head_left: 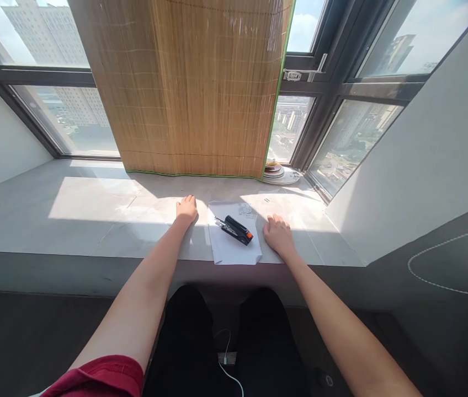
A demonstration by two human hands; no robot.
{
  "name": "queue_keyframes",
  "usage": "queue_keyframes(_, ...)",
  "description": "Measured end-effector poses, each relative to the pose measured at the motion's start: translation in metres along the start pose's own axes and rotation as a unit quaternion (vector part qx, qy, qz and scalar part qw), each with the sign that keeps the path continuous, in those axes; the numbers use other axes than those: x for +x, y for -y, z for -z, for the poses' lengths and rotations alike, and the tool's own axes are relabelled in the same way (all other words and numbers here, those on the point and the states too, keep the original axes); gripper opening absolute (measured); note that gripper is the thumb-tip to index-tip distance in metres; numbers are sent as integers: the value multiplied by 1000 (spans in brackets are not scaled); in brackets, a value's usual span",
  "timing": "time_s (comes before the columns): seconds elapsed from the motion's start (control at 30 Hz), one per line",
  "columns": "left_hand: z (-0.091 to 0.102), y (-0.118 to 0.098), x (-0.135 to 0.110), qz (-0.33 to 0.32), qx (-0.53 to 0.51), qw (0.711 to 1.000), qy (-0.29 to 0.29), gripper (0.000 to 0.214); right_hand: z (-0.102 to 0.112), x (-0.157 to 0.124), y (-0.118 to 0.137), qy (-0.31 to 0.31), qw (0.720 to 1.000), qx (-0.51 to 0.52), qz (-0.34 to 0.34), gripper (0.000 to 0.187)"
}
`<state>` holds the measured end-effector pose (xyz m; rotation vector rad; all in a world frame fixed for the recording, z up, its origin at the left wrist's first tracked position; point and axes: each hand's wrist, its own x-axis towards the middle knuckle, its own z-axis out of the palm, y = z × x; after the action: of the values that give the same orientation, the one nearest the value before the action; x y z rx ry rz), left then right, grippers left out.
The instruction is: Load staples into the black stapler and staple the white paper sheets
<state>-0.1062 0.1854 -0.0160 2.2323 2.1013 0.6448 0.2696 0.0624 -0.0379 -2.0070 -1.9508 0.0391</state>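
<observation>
The stapler (236, 231), black with an orange patch near one end and a silvery part at the other, lies slantwise on the paper (223, 251), a little above the middle of its length. The paper is white, with a small printed figure in black near its far right corner, and its near edge reaches the front edge of the windowsill (43, 231). To the left of the paper, the left hand (186, 208) rests on the sill in a patch of sunlight, fingers bent, released from any grip. To the right, just beside the paper, the right hand (278, 234) lies palm down on the sill, likewise released, its fingers loosely curled. Beyond that hand is a small item (267, 199) too tiny to make out. At the back of the sill, some stacked plates (274, 172) stand by the lower right corner of a brown blind (201, 94) with green edging, which hangs in front of the window (296, 124). Tall buildings show through the panes, and a white wall (420, 127) slopes off to the right. A dark red sleeve (101, 375) covers the upper left arm. Below the sill are two knees in black trousers (265, 342), with a white cable (232, 375) between them.
</observation>
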Motion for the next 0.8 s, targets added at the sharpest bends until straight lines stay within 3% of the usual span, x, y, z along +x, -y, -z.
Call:
queue_keyframes(0.17,1,-5,-18,10,32,998,-58,36,2,0,0,3,1000,-5,0,54)
queue_keyframes(0.37,15,-15,-38,21,38,999,-26,31,6,-2,3,9,1000,1,-6,55)
queue_keyframes(0.47,19,-22,-50,26,28,998,-40,28,6,-1,3,12,1000,0,-8,56)
queue_keyframes(0.63,18,-34,-75,19,-66,995,-73,26,6,-1,3,11,1000,-6,-8,56)
queue_keyframes(0.8,16,-52,-99,-3,-212,975,-69,14,8,-4,8,-13,1000,-10,-4,50)
